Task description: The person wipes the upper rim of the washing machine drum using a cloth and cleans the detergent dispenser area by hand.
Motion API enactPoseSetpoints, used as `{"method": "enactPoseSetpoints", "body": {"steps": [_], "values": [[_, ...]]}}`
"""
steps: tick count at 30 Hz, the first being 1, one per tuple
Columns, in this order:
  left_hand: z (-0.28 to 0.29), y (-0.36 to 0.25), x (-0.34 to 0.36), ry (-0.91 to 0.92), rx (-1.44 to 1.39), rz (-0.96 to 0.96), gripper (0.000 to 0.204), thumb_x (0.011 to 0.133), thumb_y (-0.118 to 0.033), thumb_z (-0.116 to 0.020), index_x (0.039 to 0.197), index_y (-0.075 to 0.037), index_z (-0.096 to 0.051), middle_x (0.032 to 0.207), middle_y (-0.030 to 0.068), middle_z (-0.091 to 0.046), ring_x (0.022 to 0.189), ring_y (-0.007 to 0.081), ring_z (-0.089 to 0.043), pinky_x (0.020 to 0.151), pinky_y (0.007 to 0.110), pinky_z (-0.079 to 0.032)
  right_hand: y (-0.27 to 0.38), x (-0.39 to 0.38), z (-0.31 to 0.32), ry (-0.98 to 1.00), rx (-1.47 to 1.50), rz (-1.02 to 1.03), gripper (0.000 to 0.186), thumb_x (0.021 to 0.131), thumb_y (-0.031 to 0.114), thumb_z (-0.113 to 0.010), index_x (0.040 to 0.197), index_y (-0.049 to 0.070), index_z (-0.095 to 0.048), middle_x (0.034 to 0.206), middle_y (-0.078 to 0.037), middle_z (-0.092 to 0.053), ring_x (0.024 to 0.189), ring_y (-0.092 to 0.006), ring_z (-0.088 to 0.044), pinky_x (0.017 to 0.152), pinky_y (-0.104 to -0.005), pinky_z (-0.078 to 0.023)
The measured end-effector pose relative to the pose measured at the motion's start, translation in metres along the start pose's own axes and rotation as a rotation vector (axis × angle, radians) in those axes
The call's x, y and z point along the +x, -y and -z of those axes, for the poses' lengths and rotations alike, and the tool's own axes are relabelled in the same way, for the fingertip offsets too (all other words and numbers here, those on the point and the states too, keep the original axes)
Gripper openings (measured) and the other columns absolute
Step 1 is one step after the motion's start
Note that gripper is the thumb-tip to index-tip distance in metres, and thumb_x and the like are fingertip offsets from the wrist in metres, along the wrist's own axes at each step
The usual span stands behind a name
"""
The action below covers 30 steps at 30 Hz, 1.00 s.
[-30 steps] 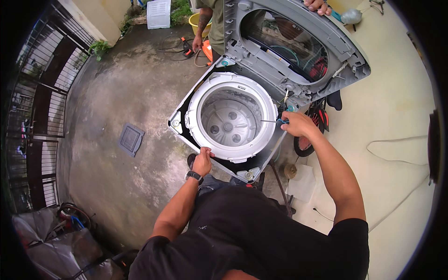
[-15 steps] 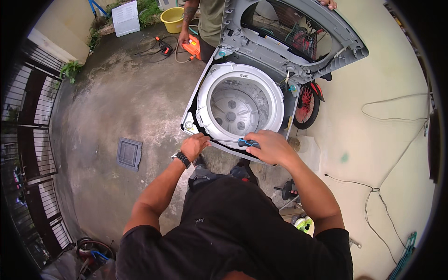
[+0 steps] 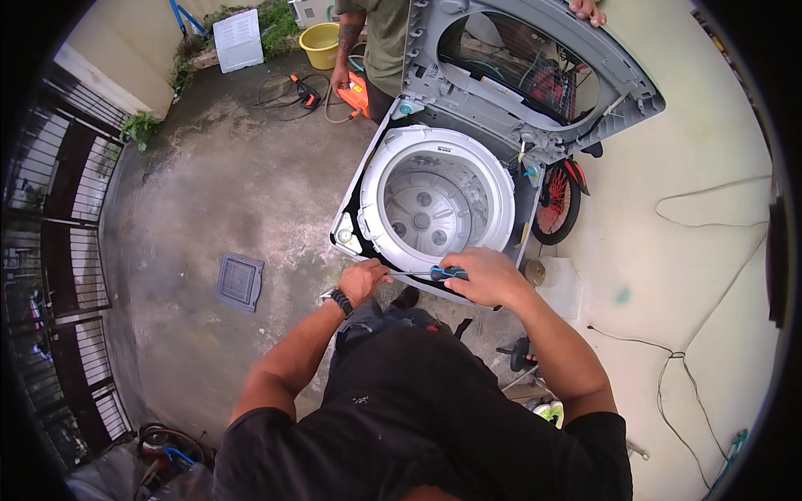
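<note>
An open top-loading washing machine stands before me, its grey lid raised and its white tub ring exposed. My right hand grips a blue-and-black screwdriver at the front of the ring, the shaft lying nearly level and pointing left. My left hand is closed at the shaft's far end beside the tub's front-left edge; what its fingertips hold is hidden.
A co-worker stands behind the machine beside an orange machine, hoses and a yellow tub; a hand holds the lid's top. A bicycle wheel is behind. A grey square panel lies on the floor, left.
My right hand has swung from the tub's right side to its front with the screwdriver, now meeting my left hand there. In the last half second both hands have barely moved.
</note>
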<state>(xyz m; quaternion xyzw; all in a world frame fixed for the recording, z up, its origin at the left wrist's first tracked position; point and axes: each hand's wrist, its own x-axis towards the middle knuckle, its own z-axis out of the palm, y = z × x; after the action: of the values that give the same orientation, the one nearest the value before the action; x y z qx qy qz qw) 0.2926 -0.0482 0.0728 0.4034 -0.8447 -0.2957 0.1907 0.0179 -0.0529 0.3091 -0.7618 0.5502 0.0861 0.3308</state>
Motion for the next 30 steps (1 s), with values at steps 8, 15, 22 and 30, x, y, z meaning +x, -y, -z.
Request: {"method": "enactPoseSetpoints", "body": {"steps": [8, 15, 22, 30], "values": [[0.018, 0.025, -0.002, 0.071, 0.097, -0.05, 0.021, 0.089, -0.033, -0.068, 0.091, -0.013, -0.071, 0.087, 0.0049, -0.068, 0.082, 0.0275, -0.068, 0.069, 0.04, -0.054, 0.038, 0.029, 0.003, 0.036, 0.039, -0.091, 0.033, 0.09, 0.032, -0.066, 0.115, 0.01, -0.068, 0.104, -0.014, -0.067, 0.1, -0.0374, -0.067, 0.084, -0.0516, -0.052], [0.05, 0.083, 0.036, 0.09, 0.088, 0.049, 0.022, 0.087, -0.037, -0.07, 0.093, -0.016, -0.073, 0.092, 0.0034, -0.065, 0.086, 0.0271, -0.068, 0.07, 0.042, -0.054, 0.075, 0.092, -0.005, -0.111, 0.16, -0.099, 0.044, 0.086, 0.024, -0.071, 0.12, 0.008, -0.048, 0.111, -0.021, -0.058, 0.103, -0.0419, -0.063, 0.09, -0.0477, -0.05], [0.058, 0.143, 0.094, 0.125, 0.128, 0.14, 0.019, 0.091, -0.032, -0.067, 0.097, -0.016, -0.075, 0.1, 0.0074, -0.066, 0.093, 0.0295, -0.069, 0.076, 0.044, -0.055, 0.104, 0.159, 0.0, -0.432, 0.055, -0.067, 0.034, 0.086, 0.008, -0.069, 0.114, 0.005, -0.049, 0.106, -0.021, -0.055, 0.089, -0.0431, -0.065, 0.075, -0.051, -0.054], [0.062, 0.161, 0.136, 0.341, 0.291, -0.004, 0.022, 0.095, -0.027, -0.057, 0.1, -0.016, -0.076, 0.105, 0.0075, -0.069, 0.099, 0.028, -0.07, 0.081, 0.043, -0.056, 0.104, 0.201, 0.003, -0.418, -0.048, -0.05, 0.033, 0.083, 0.004, -0.065, 0.113, -0.001, -0.052, 0.106, -0.025, -0.055, 0.086, -0.0425, -0.068, 0.074, -0.049, -0.057]]}}
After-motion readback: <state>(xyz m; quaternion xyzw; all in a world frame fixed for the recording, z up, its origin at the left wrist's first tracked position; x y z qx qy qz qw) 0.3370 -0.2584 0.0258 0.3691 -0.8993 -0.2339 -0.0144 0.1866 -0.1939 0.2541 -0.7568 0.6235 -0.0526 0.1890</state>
